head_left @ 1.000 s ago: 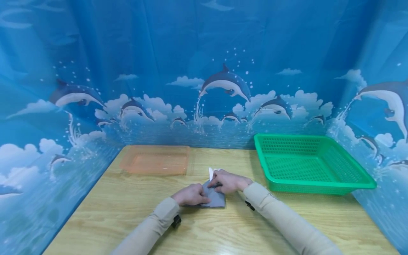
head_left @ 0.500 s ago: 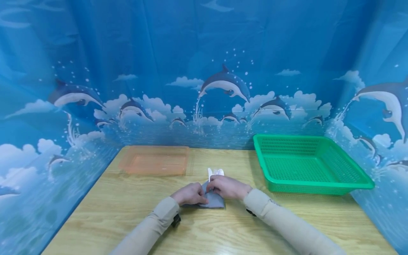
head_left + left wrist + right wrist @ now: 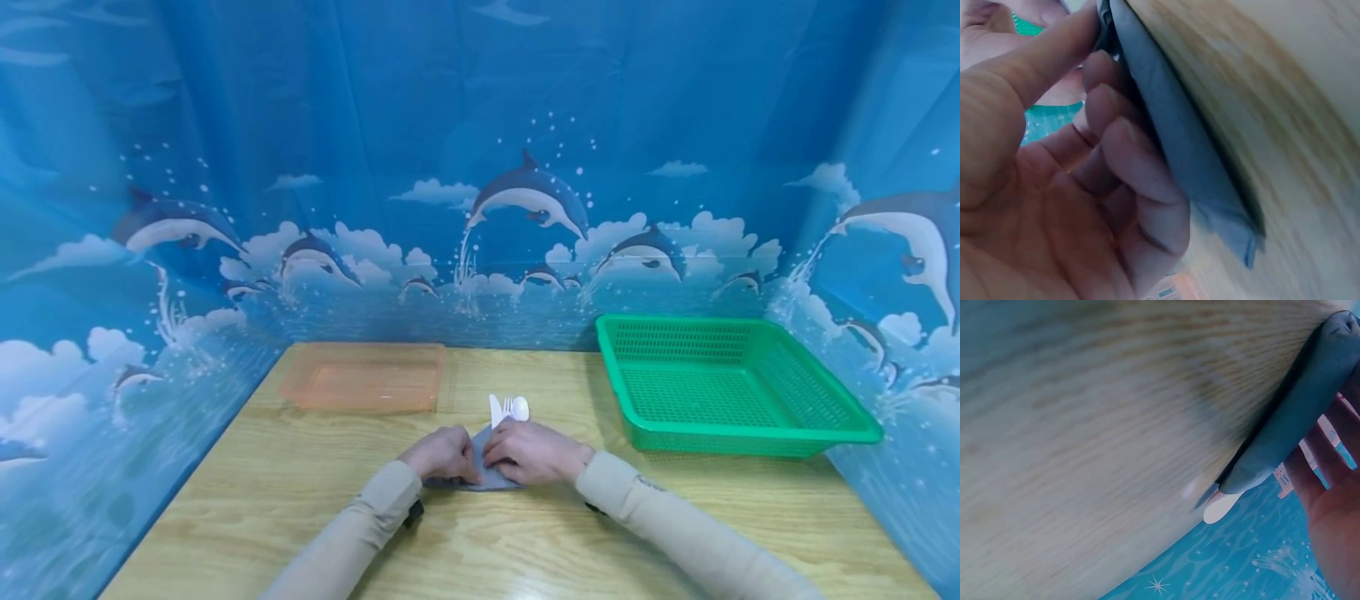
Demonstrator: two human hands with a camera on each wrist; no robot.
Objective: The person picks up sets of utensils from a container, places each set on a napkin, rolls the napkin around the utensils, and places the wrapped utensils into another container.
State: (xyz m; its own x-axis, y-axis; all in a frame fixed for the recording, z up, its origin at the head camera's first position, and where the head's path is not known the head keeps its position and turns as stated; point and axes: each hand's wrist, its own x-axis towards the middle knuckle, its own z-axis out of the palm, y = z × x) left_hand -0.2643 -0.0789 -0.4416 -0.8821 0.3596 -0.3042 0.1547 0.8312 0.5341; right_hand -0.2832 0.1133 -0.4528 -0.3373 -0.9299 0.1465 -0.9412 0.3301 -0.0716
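Note:
A grey cloth napkin [image 3: 493, 477] lies folded on the table, its near edge toward me. Out of its far end stick a white knife [image 3: 495, 410], a fork [image 3: 508, 407] and a spoon [image 3: 521, 407], side by side; their handles are hidden in the cloth. My left hand [image 3: 441, 454] pinches the napkin's left part, fingers curled against the cloth in the left wrist view. From the right, my right hand [image 3: 536, 452] grips the napkin's fold just below the cutlery. In the right wrist view, the rolled napkin edge [image 3: 1300, 412] partly covers its fingers.
An orange see-through tray [image 3: 363, 377] sits at the back left of the wooden table [image 3: 480, 550]. A green perforated basket [image 3: 738, 435] stands at the right. Behind the table hangs a blue dolphin-print curtain [image 3: 420, 100].
My right hand has drawn back from the cutlery, toward me, so fork and spoon show fully above it. The napkin's right side has folded inward. My left hand has barely shifted.

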